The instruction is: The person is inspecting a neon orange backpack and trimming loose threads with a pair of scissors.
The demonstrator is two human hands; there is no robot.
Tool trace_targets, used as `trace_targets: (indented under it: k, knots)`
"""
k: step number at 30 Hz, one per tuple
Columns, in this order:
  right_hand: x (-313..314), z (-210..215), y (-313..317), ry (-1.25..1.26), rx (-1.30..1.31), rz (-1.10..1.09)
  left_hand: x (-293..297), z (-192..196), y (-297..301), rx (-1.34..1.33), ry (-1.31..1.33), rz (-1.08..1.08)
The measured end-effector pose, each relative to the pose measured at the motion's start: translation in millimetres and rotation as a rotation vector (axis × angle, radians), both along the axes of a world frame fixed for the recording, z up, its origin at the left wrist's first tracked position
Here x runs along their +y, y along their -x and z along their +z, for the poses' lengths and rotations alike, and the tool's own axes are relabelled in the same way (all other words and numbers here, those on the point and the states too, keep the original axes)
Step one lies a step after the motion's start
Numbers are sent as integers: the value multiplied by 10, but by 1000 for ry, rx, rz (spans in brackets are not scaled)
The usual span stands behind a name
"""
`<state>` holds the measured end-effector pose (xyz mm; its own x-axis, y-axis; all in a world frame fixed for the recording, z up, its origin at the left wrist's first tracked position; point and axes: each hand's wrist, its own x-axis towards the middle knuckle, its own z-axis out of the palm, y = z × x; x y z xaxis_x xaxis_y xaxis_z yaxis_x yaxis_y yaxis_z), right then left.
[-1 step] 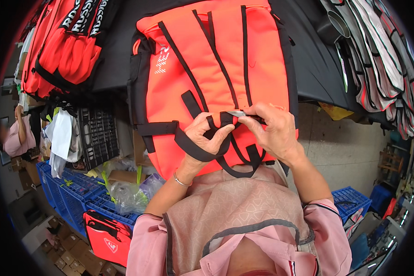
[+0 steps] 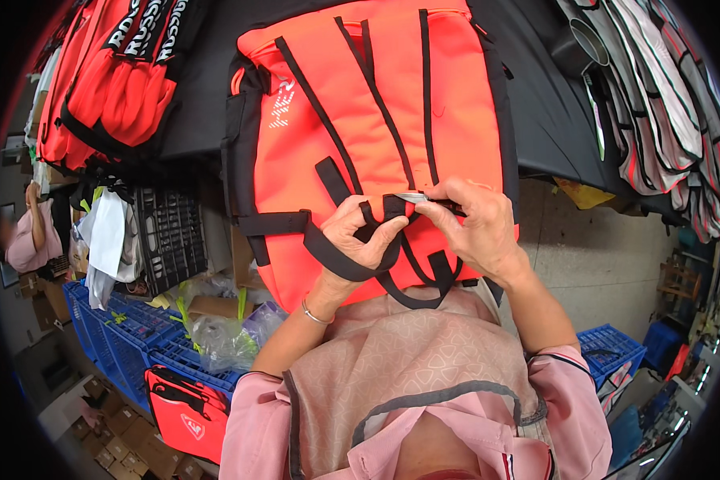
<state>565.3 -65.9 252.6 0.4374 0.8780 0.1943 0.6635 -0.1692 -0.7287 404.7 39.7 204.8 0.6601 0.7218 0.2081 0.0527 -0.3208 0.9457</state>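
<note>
A bright orange-red backpack (image 2: 472, 104) with black piping and black side panels lies in front of me, its shoulder straps facing up. My left hand (image 2: 357, 234) is closed on the black webbing strap (image 2: 334, 258), which loops around its thumb side and hangs in a curve below. Against the strap's folded end, my right hand (image 2: 482, 232) is pinched beside a small silvery piece (image 2: 410, 197). The fingers partly hide this piece, so its kind is unclear. Both hands meet over the lower part of the backpack.
Folded red bags (image 2: 120, 96) are piled at the far left of the black-covered table (image 2: 200, 104). Grey-and-white fabric pieces (image 2: 656, 96) and a dark cup (image 2: 586, 44) are at the right. Blue crates (image 2: 128, 320) stand at my left; another person (image 2: 36, 232) is beyond.
</note>
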Motion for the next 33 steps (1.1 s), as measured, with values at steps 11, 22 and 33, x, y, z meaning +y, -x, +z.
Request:
trace_targets:
  k: [11,22,33]
  knots:
    - [-53,-41,-141,18,347,-80,-69,210,367,41,-90,-122]
    - [124,-11,-177,-52,417,-168,-20,40,1455,420,-325,-145]
    - [23,30,-686,-193,397,-441,891,1183,1751,1247,-400,77]
